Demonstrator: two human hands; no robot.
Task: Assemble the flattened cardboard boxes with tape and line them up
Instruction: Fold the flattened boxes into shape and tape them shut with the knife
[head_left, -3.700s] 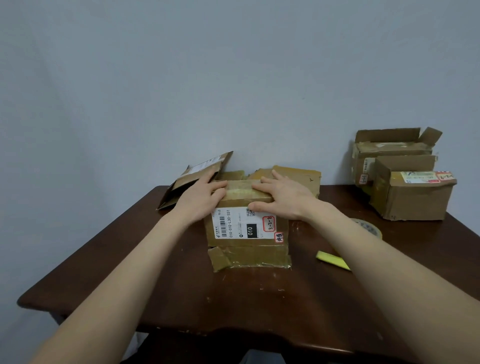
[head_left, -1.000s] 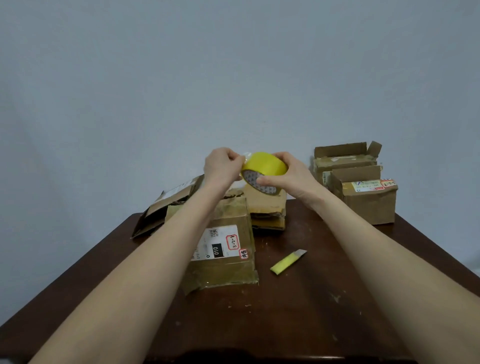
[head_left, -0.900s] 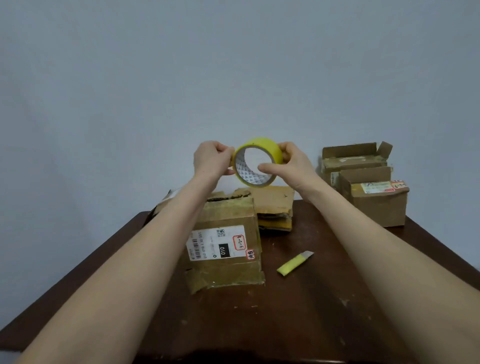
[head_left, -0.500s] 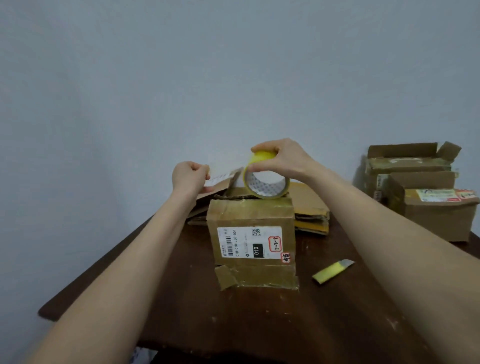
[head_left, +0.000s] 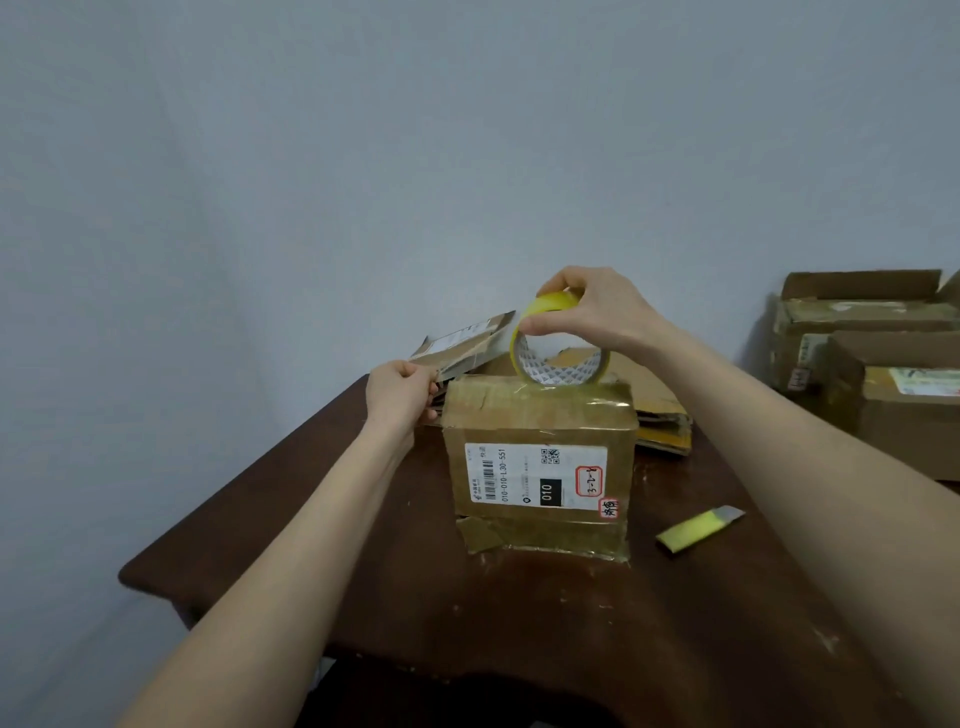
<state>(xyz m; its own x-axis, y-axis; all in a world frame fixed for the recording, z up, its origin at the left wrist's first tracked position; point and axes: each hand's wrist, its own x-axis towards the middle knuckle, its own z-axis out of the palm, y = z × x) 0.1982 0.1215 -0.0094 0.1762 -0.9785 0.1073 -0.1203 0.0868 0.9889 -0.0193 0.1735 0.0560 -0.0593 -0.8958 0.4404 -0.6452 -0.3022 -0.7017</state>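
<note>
Right hand (head_left: 608, 317) is gripping the roll (head_left: 566, 370), standing it on the box (head_left: 540, 467) directly under my grip. Left hand (head_left: 400, 392) is pinching, I judge, the tape end just left of it. I'm aiming to pull taut, centred along the seam.

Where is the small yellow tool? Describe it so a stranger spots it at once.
Start at the dark wooden table. Near its middle stands a cardboard box with a white shipping label. Right of that box, flat on the bare wood and apart from it, lies the yellow tool: a slim bar with a grey tip, unlike the brown cardboard around.
</note>
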